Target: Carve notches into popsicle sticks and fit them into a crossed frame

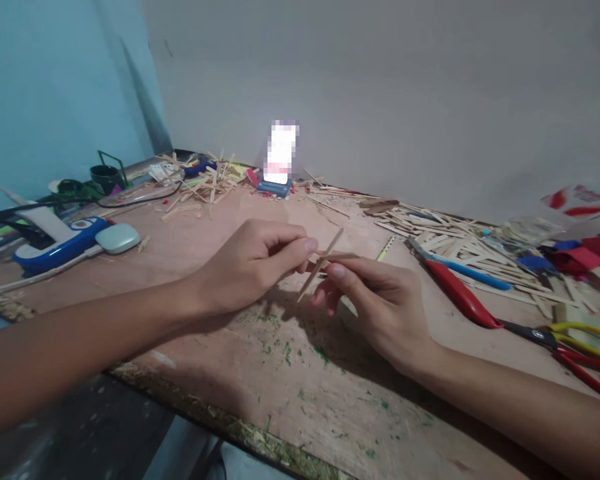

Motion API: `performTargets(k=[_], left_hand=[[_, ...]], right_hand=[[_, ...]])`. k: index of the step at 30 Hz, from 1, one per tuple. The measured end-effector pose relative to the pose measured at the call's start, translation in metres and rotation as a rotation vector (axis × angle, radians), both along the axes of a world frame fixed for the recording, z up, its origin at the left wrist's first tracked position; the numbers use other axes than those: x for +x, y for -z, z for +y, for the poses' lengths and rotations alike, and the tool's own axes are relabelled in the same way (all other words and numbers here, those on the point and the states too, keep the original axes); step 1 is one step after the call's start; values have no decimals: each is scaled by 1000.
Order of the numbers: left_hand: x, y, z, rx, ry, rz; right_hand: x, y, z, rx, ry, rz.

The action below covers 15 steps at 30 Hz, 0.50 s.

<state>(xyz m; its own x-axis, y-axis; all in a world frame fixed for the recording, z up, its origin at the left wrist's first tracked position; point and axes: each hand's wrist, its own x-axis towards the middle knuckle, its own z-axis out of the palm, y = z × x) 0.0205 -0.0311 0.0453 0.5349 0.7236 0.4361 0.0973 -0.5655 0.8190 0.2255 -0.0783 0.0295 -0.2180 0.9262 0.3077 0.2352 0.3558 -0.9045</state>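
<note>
In front of me, two thin wooden sticks cross each other above the table. My left hand is closed, thumb and forefinger pinching near the left side of the crossing. From the right, my right hand pinches at the crossing too, its lower fingers curled. One wooden stick slants from upper right to lower left. The other wooden stick lies nearly level, its ends partly hidden by my fingers. I cannot tell whether the two are joined.
Loose sticks lie in a heap at right, others at back left. A lit phone leans on a blue stand. Scissors, a red-handled tool and a blue-handled tool rest right. A power strip sits left.
</note>
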Motion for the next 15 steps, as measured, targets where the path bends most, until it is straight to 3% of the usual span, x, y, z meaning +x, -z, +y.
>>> performTargets(k=[7,15], left_hand=[[0,5,3,-109,40,-59],[-1,7,4,-88,54,-62]], right_hand=[[-2,-2,-2,57,-9,53],[2,3,-1,115,52,-24]])
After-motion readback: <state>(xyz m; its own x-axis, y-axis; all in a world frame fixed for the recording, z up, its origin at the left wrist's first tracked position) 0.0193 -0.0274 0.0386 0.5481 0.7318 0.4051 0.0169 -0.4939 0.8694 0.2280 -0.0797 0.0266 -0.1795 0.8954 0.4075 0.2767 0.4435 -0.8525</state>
